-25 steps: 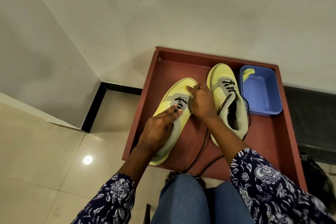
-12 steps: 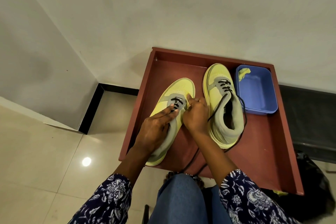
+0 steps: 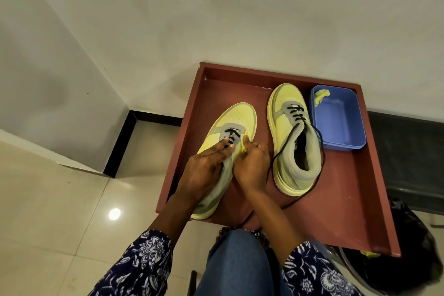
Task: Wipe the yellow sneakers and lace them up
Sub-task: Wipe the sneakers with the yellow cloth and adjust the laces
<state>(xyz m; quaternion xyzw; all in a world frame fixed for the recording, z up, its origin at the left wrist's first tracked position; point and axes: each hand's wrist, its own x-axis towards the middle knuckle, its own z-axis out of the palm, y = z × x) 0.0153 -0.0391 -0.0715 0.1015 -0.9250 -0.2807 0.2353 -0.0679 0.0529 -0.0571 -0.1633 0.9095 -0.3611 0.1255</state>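
Yellow sneaker (image 3: 236, 118) sits left in the red tray (image 3: 199, 113), other sneaker (image 3: 288, 132) just right. Left hand (image 3: 204, 170) lies flat-fingered on its laces (image 3: 230, 136); right hand (image 3: 252, 163) pinches the tongue edge, fingers curled.

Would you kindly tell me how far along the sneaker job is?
Partly laced: the right sneaker has several lace rows, ends loose on the tray. In hand: the left hand steadies the left sneaker while the right hand pinches its eyelet edge. Both need finishing.
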